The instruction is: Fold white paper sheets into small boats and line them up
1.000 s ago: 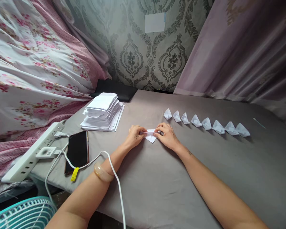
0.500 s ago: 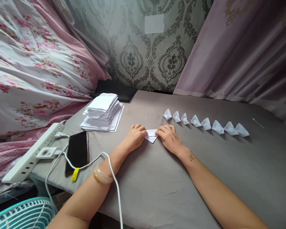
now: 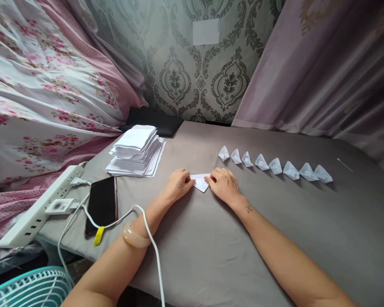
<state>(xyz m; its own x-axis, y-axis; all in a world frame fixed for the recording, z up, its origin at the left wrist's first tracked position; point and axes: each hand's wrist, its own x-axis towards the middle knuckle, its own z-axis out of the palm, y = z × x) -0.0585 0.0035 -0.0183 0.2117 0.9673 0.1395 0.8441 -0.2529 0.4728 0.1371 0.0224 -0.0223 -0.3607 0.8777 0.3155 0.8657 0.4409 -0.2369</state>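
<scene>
A small folded white paper (image 3: 201, 182) lies on the grey cloth in the middle, its point facing me and its straight edge away from me. My left hand (image 3: 178, 184) pinches its left corner between thumb and fingers. At the right corner, my right hand (image 3: 224, 183) grips the paper the same way, thumb on top. Both hands rest low on the cloth, and the fingertips under the paper are hidden. Beyond my right hand, several folded paper boats (image 3: 261, 162) stand in a slanting row.
To the left rises a stack of white paper (image 3: 136, 153). Nearer me lie a phone (image 3: 101, 206) and a power strip (image 3: 40, 209); a white cable (image 3: 156, 251) crosses over my left forearm. A fan (image 3: 28, 288) stands below the table's left edge. A thin stick (image 3: 344, 165) lies far right.
The paper's upper edge has been folded toward me into a flat band, and my fingers have shifted along its corners. The row of boats has not changed.
</scene>
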